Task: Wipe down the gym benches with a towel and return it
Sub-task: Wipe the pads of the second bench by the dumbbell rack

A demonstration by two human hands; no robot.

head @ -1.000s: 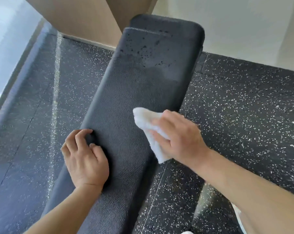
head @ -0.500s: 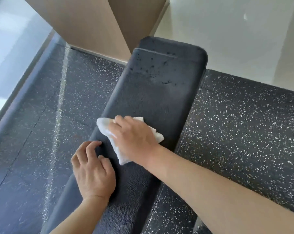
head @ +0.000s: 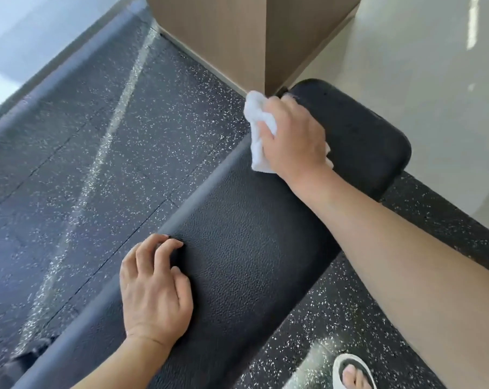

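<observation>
A person's right hand [head: 292, 136] grips a bunched white towel [head: 256, 130] against the far end of a black padded gym bench [head: 251, 248], at its left edge. The left hand [head: 156, 290] rests on the near left edge, fingers bent and holding nothing. A sandalled foot [head: 353, 372] stands on the speckled rubber floor [head: 97, 164] beside the bench.

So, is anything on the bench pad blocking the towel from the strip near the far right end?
Nothing visible. The right hand presses the towel on the bench pad; the far right end is bare. The left hand rests nearer, out of the path.
</observation>
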